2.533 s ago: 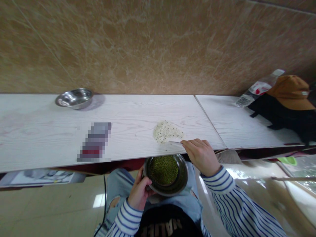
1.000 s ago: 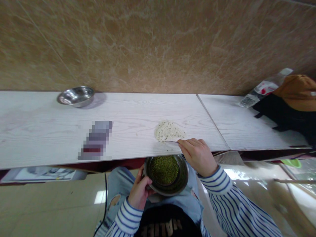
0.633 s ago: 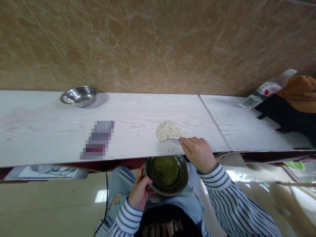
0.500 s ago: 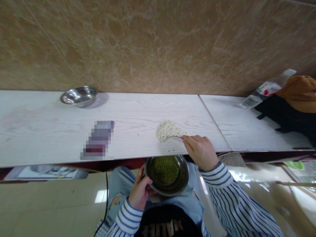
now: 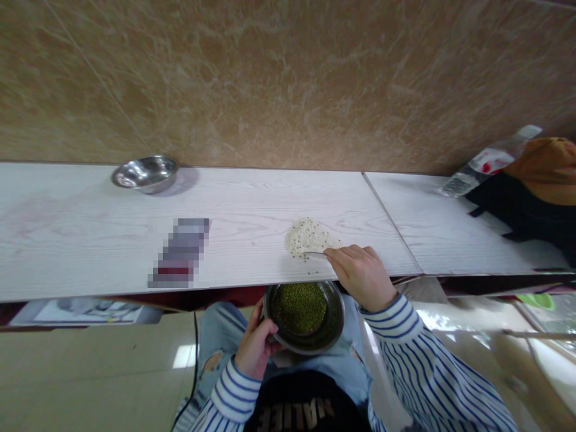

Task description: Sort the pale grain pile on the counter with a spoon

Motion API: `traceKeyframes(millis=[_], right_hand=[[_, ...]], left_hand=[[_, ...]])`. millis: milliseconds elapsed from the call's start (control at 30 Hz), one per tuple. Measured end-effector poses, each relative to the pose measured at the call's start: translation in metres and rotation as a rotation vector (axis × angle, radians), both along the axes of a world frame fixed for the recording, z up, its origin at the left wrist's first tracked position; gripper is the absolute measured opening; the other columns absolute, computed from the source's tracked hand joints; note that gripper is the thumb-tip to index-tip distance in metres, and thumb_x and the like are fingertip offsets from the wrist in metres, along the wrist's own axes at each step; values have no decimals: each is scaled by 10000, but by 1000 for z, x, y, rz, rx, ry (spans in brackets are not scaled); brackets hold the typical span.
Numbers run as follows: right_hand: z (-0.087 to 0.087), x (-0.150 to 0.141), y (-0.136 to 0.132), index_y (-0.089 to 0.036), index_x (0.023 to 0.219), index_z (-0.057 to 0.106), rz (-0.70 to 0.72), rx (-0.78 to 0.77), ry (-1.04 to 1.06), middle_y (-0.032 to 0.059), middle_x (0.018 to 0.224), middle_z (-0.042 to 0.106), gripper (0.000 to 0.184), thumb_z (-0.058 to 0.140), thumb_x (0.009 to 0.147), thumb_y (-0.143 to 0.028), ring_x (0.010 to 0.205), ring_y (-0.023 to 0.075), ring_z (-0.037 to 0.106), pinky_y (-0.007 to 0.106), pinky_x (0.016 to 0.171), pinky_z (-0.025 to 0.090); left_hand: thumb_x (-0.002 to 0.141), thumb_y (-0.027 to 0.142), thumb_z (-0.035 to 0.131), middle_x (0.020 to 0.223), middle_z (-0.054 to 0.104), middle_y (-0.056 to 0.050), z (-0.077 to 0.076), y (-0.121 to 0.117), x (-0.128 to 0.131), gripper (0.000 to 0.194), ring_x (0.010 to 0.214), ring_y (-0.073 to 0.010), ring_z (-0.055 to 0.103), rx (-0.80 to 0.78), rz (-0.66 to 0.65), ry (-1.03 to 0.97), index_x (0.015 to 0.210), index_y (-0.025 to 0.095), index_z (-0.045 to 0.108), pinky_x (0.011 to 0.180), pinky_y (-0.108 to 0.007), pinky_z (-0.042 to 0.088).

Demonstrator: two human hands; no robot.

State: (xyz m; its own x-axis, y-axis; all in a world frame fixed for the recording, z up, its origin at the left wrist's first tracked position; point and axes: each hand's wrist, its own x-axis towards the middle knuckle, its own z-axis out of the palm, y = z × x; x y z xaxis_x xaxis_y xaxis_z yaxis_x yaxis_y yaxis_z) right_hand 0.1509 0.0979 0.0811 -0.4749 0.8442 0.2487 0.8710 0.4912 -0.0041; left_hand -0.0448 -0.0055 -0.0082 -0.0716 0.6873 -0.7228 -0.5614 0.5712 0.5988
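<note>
My left hand (image 5: 255,347) grips the rim of a steel bowl (image 5: 332,335) of green beans (image 5: 300,308), held over my lap just below the table edge. My right hand (image 5: 362,275) is closed on a thin flat white piece (image 5: 315,254), perhaps a card or scraper, whose tip touches the near edge of a small pile of white grains with dark specks (image 5: 307,236) on the white wooden table (image 5: 252,204). A few loose grains lie near the table's front edge.
An empty steel bowl (image 5: 144,173) stands at the back left by the tiled wall. A blurred flat object (image 5: 179,252) lies left of the pile. At the far right are a plastic bottle (image 5: 488,161), a dark bag (image 5: 522,216) and an orange cap (image 5: 546,168).
My right hand slid the white piece back and forth along the near edge of the grain pile. The left hand and the bean bowl stayed in place.
</note>
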Motion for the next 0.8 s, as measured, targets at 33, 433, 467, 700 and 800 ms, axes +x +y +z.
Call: traceKeyframes(millis=[33,433,467,700,800], right_hand=[[0,1,-1,-229,1030,604,-1,-3,6,25,838,679,211,441,896,-226,846,155,563,292,709,290],[-1,7,-10,-227,1029,612,9,-30,29,32,844,685,220,437,897,-225,844,151,571,283,711,308],[-1,8,-11,-225,1034,611,2,-32,37,34,854,686,222,436,898,-227,849,151,573,283,715,311],[-3,15,-14,-224,1030,619,-9,-25,21,33,840,691,225,437,899,-238,838,146,585,280,708,325],[-4,16,-16,-223,1024,621,3,-23,38,32,845,691,228,428,904,-246,830,143,585,282,704,329]], left_hand=[[570,100,493,876,560,-7,0,0,0,724,667,-152,519,-5,7,3,1256,319,413,507,-270,449],[569,98,508,854,560,-1,-2,-1,0,727,680,-155,529,1,5,-11,1255,322,421,515,-262,447],[567,94,505,858,559,0,-1,-1,0,724,684,-155,529,4,7,-11,1250,323,424,510,-258,446],[577,90,498,871,567,0,-1,-1,1,736,646,-146,532,4,-13,-18,1269,321,402,507,-276,466],[578,87,497,886,574,-2,-1,-1,1,734,649,-144,534,2,-9,-7,1266,325,407,499,-269,463]])
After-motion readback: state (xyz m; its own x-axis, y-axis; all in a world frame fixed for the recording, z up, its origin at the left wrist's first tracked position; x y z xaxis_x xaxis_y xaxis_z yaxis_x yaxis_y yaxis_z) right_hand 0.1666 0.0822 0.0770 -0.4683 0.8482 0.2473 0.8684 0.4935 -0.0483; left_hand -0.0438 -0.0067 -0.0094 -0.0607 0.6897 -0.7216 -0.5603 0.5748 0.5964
